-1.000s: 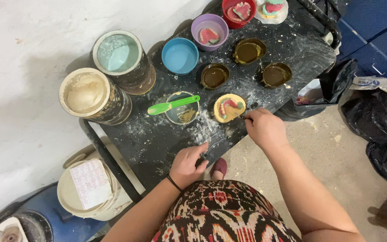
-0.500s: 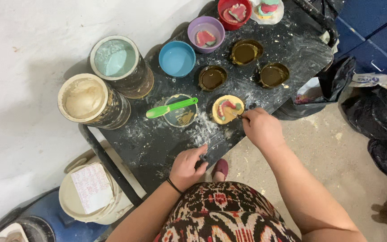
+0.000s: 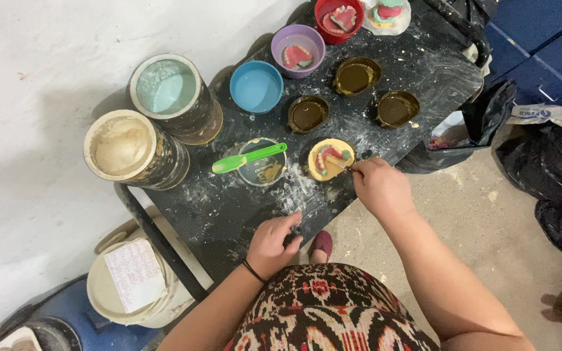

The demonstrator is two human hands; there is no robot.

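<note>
Little has moved since the earlier frames: both hands sit almost where they were, the right one only nudged along the mould it works on.

Across the black, powder-streaked worktop (image 3: 242, 208), two big tins stand at the left edge, a cream-filled tin (image 3: 121, 146) and a pale-green-filled tin (image 3: 164, 88). Behind them toward the far edge are a blue bowl (image 3: 256, 86), a purple bowl (image 3: 298, 51) and a red bowl (image 3: 338, 18), the last two with pink dental casts inside. Three dark round moulds (image 3: 308, 114) sit mid-worktop. A mixing cup (image 3: 263, 168) carries a green spatula (image 3: 248, 158) across its rim.

Just beside it, near the front edge, lies the yellow mould (image 3: 330, 159) holding a pink denture set in plaster. Her right hand (image 3: 382, 190) has its grip pinched together on a thin tool, too small to identify, its tip touching the mould's near rim. Her left hand (image 3: 273, 242) rests on the front edge with fingers curled, holding nothing that I can see.

To do this well, I judge she should keep the strokes short and shallow, and brace the mould with her free hand so it cannot skid.
</note>
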